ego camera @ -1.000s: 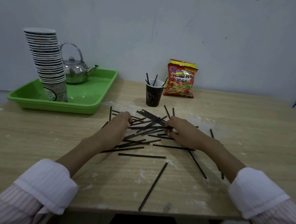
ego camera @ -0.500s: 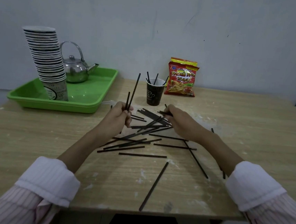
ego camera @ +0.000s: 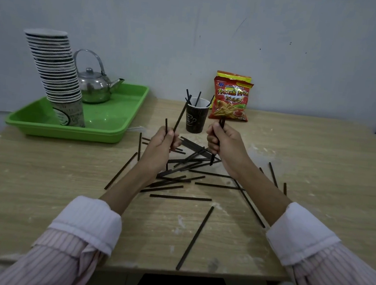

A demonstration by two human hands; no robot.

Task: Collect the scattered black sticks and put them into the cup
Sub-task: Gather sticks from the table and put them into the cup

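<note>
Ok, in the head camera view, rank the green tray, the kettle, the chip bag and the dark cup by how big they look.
1. green tray, clearly the largest.
2. kettle and chip bag: they look about alike, so I won't rank them.
3. dark cup, the smallest.

Left hand (ego camera: 162,143) raised above surface (ego camera: 40,185), curled round two tilted black sticks (ego camera: 181,116). Right hand (ego camera: 226,143) beside it, gripping stick bundle (ego camera: 222,123), ends showing above and below fist. Dark cup (ego camera: 195,122) just beyond both hands, few sticks standing inside. Loose sticks (ego camera: 180,197) scattered beneath and near hands. Far left: green tray (ego camera: 105,132) carrying cup stack (ego camera: 56,72) and kettle (ego camera: 93,85). Snack bag (ego camera: 231,98) behind cup.
</note>
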